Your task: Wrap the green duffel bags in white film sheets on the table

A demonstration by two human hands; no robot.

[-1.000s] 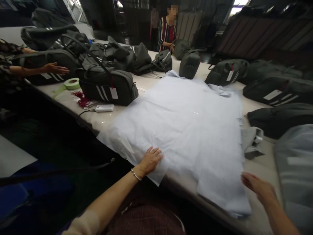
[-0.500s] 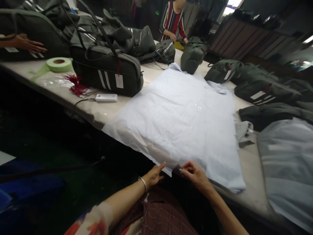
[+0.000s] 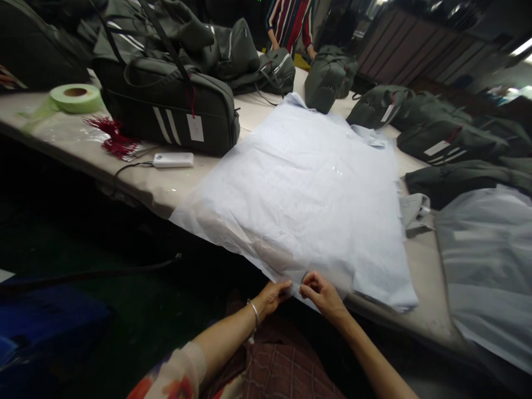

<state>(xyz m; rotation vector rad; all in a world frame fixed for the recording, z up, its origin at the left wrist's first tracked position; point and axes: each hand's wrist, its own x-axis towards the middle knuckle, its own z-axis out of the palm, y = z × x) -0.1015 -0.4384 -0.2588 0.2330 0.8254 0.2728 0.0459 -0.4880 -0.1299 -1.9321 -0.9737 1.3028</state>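
A stack of thin, whitish translucent plastic bags lies flat on the table, its near edge hanging slightly over the front. My left hand is closed on that near edge, thumb on top. Just right of it, my right hand pinches the same edge between thumb and curled fingers. The two hands are close together, with a bit of film between them. Whether one layer or more is in the fingers cannot be made out.
Left of the stack stand a dark green duffel bag, a white power bank, red tag strings and a green tape roll. More duffel bags lie right, one under plastic. A person in stripes stands across the table.
My hands have come together at the bags' near edge; the left thumb and fingers have closed on it. The view has shifted, and the co-worker's hand at far left is mostly out of frame.
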